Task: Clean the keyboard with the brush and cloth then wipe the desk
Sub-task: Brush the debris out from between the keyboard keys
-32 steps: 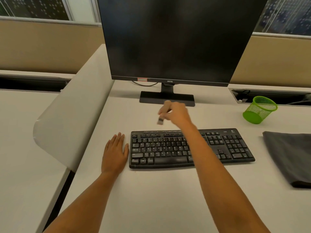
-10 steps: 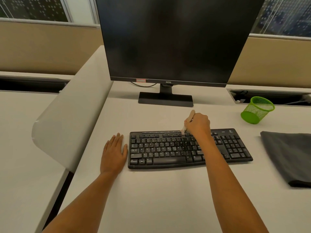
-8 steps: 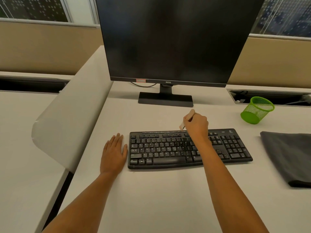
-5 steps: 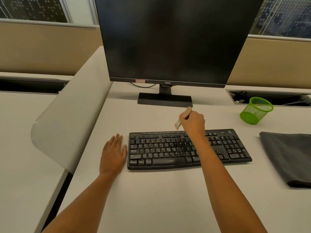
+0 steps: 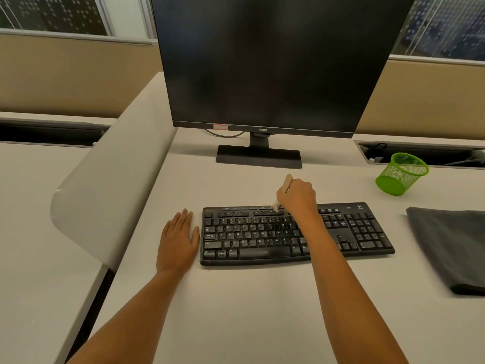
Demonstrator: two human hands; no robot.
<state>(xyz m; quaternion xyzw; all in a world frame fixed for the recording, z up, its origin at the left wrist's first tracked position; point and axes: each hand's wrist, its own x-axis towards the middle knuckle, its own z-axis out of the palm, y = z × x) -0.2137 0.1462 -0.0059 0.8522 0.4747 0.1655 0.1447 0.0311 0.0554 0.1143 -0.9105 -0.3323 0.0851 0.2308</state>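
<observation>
A black keyboard (image 5: 262, 236) lies on the pale desk (image 5: 241, 306) in front of the monitor. My right hand (image 5: 298, 197) grips a small brush (image 5: 286, 183) with a light wooden handle; its pale bristles touch the top key row near the keyboard's middle. My left hand (image 5: 178, 240) lies flat on the desk, fingers straight, right beside the keyboard's left edge. A dark grey cloth (image 5: 451, 245) lies folded on the desk to the right of the keyboard, away from both hands.
A large black monitor (image 5: 270, 61) on its stand (image 5: 258, 156) stands behind the keyboard. A green mesh cup (image 5: 400, 173) sits tilted at the back right near a cable slot (image 5: 420, 151). A curved white divider panel (image 5: 110, 174) rises at the left.
My right hand lifted the brush off the top row and swept it left, then brought the bristles back down onto the top key row. My left hand has stayed flat.
</observation>
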